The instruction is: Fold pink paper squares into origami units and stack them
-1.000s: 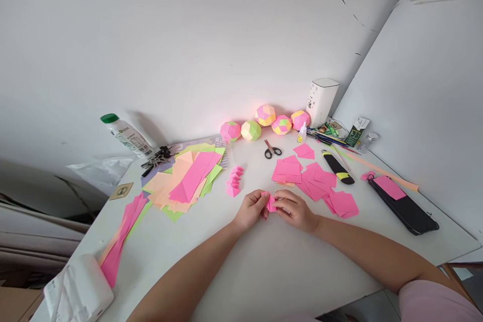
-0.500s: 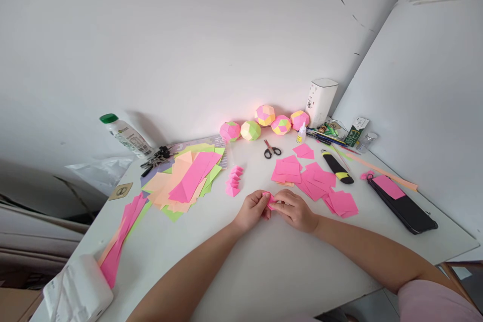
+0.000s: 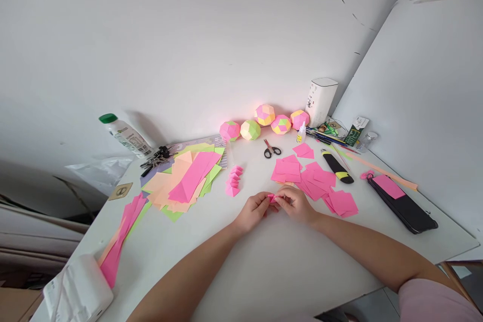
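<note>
Fingers (image 3: 263, 205) of the left hand (image 3: 253, 212) and right hand (image 3: 300, 205) pinch pink paper (image 3: 271, 198). Folded pieces (image 3: 234, 181) at left look done; flat squares (image 3: 316, 182) at right aren't folded yet.

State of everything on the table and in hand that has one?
Small pink paper piece: folded, held
Left hand: pinching it
Right hand: pinching it
Pink folded-paper units: lined up
Pink paper squares: flat, overlapping
Five faceted multicoloured paper balls: assembled
Black-handled metal scissors: lying, handles spread
White green-capped plastic bottle: capped
Black-and-yellow utility knife: lying, blade unclear
Long black pouch: lying, zip unclear
</note>
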Available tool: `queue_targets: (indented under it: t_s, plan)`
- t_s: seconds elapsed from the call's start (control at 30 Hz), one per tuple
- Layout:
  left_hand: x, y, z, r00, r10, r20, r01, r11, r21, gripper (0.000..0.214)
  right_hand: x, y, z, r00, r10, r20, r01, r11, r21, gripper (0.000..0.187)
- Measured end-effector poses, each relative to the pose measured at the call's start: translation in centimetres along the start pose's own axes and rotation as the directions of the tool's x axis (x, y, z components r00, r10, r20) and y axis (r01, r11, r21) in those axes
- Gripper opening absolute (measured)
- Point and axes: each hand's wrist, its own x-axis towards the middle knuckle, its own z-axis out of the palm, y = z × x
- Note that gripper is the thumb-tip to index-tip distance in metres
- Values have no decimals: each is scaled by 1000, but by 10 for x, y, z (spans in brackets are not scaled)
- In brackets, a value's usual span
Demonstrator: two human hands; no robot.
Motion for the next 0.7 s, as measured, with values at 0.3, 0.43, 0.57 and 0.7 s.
queue_targets:
  t_s: [0.3, 0.43, 0.57, 0.7]
  plan:
    - [-2, 0, 0, 997, 55, 59, -58, 997, 50, 36, 1, -2, -2, 987, 158, 8, -159, 985, 74, 19]
    - [-3, 1, 0, 996, 63, 64, -66, 997, 45, 31, 1, -4, -3, 977, 211, 9, -211, 972, 102, 16]
    - [-4, 3, 1, 996, 51, 77, -55, 997, 51, 30, 1, -4, -2, 967, 253, 32, -255, 956, 147, 17]
    - [-4, 3, 0, 993, 67, 98, -69, 998, 14, 28, 0, 1, -1, 948, 309, 70, -317, 921, 224, 16]
